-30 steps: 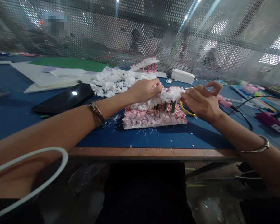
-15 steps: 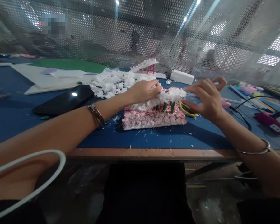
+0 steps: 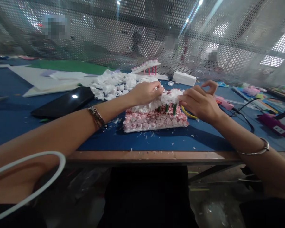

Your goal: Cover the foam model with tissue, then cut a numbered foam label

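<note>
A small handmade model stands on the blue table, its base covered in pink and white paper rosettes. Green posts hold up a raised upper deck covered with crumpled white tissue paper. My left hand is closed at the deck's left part, fingers curled against the tissue; exactly what they pinch is hidden. From the right, my right hand has thumb and forefinger pressed together on the white tissue at the deck's right end. Behind it lies a yellow ring, partly covered.
Torn white tissue pieces are heaped behind my left wrist, beside a black phone. Farther back are a pink-posted model and a white box. A pink glue gun and purple power strip lie right.
My right hand has moved left, from just beside the deck with fingers apart to its right end, closing on the tissue. My left hand has stayed in place.
</note>
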`<state>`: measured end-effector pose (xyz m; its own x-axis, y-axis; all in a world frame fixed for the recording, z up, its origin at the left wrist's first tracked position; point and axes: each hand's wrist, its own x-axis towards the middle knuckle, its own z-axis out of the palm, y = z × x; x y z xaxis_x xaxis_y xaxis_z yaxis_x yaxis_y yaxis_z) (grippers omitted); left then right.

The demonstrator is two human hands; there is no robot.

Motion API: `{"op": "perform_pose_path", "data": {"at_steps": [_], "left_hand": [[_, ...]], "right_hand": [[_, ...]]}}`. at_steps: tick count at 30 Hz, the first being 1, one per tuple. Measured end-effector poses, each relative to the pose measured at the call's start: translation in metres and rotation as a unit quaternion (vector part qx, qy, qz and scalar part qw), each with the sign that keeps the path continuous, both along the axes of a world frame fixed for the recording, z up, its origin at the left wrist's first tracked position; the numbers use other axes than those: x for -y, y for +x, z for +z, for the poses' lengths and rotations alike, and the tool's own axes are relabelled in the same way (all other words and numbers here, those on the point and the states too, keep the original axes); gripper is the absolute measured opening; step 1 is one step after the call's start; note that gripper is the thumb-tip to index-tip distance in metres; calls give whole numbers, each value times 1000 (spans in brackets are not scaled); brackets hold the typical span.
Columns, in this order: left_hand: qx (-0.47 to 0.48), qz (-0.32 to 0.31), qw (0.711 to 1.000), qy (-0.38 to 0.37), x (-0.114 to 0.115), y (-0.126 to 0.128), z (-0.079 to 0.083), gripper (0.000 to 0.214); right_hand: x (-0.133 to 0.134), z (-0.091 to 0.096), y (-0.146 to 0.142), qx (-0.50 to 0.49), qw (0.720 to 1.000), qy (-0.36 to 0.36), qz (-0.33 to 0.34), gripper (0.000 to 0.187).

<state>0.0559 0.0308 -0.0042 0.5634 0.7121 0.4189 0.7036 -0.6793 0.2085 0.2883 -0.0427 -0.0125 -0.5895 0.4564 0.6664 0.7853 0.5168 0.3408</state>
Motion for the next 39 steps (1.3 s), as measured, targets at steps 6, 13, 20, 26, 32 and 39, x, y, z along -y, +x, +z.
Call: {"op": "perform_pose_path", "data": {"at_steps": [6,13,20,26,32,39], "left_hand": [[-3,3,1000,-4,0,0,0,38],[5,-8,1000,6,-3,0,-3,40],[0,-3,1000,-6,-2,-1,-2,39],[-11,-11,999,-31,4,-2,5,48],[-68,10,997,-38,-3,-12,9,70],[-42,-63,997,11,-3,-14,15,76]], "right_hand": [[1,2,11,38,999,29,14,31],[-1,-2,-3,69,997,33,-29,36],[4,5,9,45,999,23,-3,36],[4,8,14,-2,999,15,50,26],[6,14,14,-130,983,-31,124,15],[-2,9,15,-232,962,-70,122,8]]}}
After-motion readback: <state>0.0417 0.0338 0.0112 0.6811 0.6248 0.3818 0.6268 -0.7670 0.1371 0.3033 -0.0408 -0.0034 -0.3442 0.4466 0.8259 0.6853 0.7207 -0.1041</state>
